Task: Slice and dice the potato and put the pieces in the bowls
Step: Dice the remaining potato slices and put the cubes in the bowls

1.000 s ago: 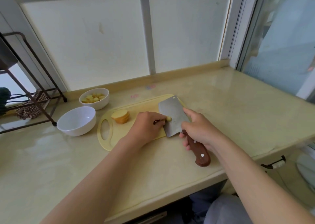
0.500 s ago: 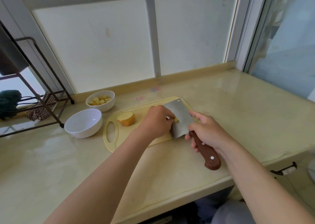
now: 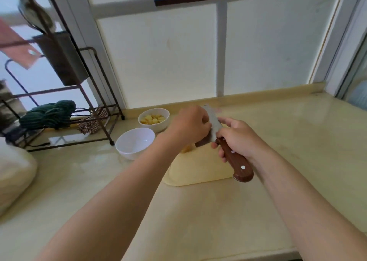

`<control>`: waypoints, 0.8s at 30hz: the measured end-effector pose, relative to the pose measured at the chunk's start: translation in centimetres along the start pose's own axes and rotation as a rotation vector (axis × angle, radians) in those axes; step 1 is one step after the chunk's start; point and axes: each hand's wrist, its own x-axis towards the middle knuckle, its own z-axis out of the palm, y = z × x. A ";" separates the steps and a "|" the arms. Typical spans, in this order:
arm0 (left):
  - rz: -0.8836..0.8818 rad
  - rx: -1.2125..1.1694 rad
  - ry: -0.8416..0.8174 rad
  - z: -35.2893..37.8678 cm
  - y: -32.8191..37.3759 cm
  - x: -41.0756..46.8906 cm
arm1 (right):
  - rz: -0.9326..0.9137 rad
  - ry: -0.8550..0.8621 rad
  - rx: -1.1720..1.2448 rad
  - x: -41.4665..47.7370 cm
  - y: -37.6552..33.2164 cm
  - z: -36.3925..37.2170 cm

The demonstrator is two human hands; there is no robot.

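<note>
Head view: only a small yellow potato piece [image 3: 185,148] can be seen on the cutting board [image 3: 198,170], at the edge of the left forearm, which hides most of it. More of the potato lies as diced potato [image 3: 152,119] in the far bowl [image 3: 165,121], a white bowl standing by the back edge of the counter, just left of the left hand. The near bowl [image 3: 135,142], also white, stands just in front of it and a little further left, close to the board's left end, with nothing showing inside.

The left hand [image 3: 189,125] is raised over the far part of the board, its fingers curled in against the flat of the cleaver [image 3: 214,126]. Whether they pinch anything cannot be told, since the fingertips are hidden behind the hand and the blade. The right hand [image 3: 236,139] grips the cleaver's brown wooden handle, fingers wrapped round it close to the blade, and the riveted butt sticks out toward the near edge. The blade stands nearly on edge and tilts away, its tip toward the window [image 3: 168,62].

The pale yellow board lies on a glossy cream counter [image 3: 297,141]. On the far left of the counter stands a dark wire rack [image 3: 112,141], with a green cloth [image 3: 47,114] and a patterned cloth [image 3: 90,124] on its lower shelf and a dark container [image 3: 61,60] higher up. A white rounded object [image 3: 14,173] sits at the left edge.
</note>
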 end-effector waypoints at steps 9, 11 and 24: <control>-0.110 0.034 0.100 -4.0 -7.4 1.8 | -0.042 -0.133 0.024 4.8 -3.6 7.3; -0.139 0.027 0.110 -4.1 -9.0 2.5 | -0.047 -0.152 -0.003 5.8 -3.9 8.4; -0.384 -0.038 0.019 -2.8 -15.5 5.1 | -0.010 -0.123 -0.145 8.7 -3.1 5.8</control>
